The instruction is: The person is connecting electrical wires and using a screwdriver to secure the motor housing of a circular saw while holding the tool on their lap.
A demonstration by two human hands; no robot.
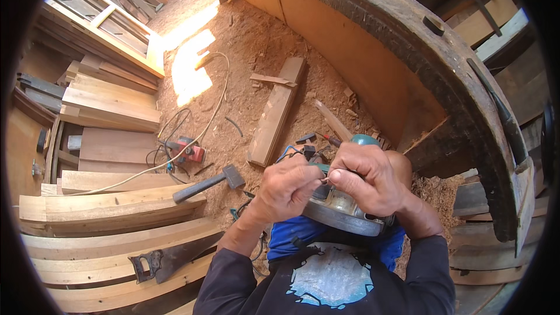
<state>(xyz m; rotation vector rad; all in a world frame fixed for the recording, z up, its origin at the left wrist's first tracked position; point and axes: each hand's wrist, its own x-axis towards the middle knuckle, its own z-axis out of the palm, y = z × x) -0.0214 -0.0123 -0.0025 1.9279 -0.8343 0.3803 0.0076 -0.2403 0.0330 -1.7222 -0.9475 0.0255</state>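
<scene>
My left hand (290, 185) and my right hand (366, 179) are close together above my lap, both with curled fingers. Thumbs and fingertips pinch at a tiny thing between them, too small to name. Just below rests a green power tool (345, 203) with a curved grey metal edge, lying across my thighs and partly covered by my hands. Beyond my hands, a screwdriver (333, 140) with a dark and red handle lies by the tool's rounded teal end.
A hammer (210, 184) and a handsaw (169, 263) lie on stacked boards (111, 207) at left. A red power tool (189, 150) with cords sits on the shavings-covered floor (233, 93). Thick planks (277, 114) lie ahead. A large curved bench (402, 29) arches along the right.
</scene>
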